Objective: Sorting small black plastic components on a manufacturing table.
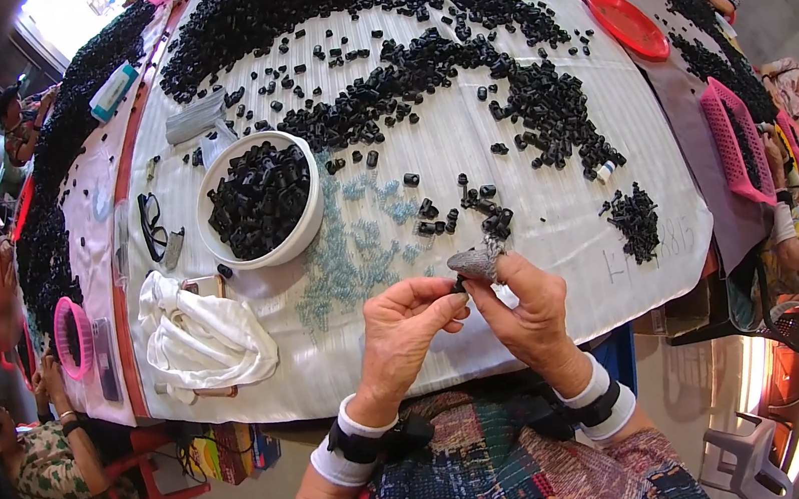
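Note:
My left hand (406, 334) and my right hand (535, 317) meet over the near edge of the cloth-covered table. Both are closed in a pinch around a small black plastic part (460, 285); its shape is mostly hidden by fingers. A grey, fabric-like finger cover (475, 263) sits at the right hand's index finger. Just beyond the hands lie several loose black parts (490, 205). To their left spread many small pale-blue, coil-like pieces (350, 256). A white bowl (312, 223) filled with black parts stands past them.
A bunched white cloth (204, 336) and eyeglasses (152, 226) lie left. Large heaps of black parts (317, 3) cover the far table. At right are a smaller pile (633, 224), a white-and-blue tube (606, 171), a red tray (628, 24) and a pink basket (737, 144). People sit at both sides.

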Tool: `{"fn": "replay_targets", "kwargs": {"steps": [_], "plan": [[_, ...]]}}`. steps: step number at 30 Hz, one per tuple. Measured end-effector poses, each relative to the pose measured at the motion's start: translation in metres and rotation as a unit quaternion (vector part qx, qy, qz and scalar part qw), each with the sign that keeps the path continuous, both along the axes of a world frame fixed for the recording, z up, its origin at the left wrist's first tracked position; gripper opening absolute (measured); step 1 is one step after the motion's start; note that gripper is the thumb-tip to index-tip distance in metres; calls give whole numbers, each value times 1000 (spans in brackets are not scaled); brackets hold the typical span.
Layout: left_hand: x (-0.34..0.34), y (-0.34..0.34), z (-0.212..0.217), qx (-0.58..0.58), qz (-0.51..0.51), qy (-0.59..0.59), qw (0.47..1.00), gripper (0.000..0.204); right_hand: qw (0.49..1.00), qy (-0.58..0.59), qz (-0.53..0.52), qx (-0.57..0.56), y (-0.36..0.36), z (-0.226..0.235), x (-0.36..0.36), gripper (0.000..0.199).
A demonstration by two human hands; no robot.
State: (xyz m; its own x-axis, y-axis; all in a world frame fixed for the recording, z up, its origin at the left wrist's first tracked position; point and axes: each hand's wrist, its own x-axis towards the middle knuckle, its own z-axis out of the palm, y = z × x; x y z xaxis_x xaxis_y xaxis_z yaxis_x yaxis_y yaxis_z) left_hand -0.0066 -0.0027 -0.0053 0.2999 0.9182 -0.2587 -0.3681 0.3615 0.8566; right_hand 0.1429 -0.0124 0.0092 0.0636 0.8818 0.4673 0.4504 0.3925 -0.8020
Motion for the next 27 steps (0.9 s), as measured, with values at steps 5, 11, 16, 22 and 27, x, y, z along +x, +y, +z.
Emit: {"fn": "replay_targets", "kwargs": {"steps": [5, 11, 16, 22, 27], "plan": [[0, 2, 1, -15, -13, 24, 1000, 17, 998, -59, 12, 30, 1, -2, 4, 21], [0, 1, 1, -26, -17, 27, 999, 18, 993, -98, 40, 57, 1, -5, 8, 25], [1, 2, -1, -51, -4, 24, 998, 12, 988, -128, 60, 65, 2, -2, 8, 25], [0, 3, -2, -62, 2, 21, 998, 8, 988, -116, 99, 37, 3, -6, 8, 26], [-3, 7, -2, -73, -6, 18, 997, 7, 992, -79, 95, -5, 0, -6, 7, 34]]}}
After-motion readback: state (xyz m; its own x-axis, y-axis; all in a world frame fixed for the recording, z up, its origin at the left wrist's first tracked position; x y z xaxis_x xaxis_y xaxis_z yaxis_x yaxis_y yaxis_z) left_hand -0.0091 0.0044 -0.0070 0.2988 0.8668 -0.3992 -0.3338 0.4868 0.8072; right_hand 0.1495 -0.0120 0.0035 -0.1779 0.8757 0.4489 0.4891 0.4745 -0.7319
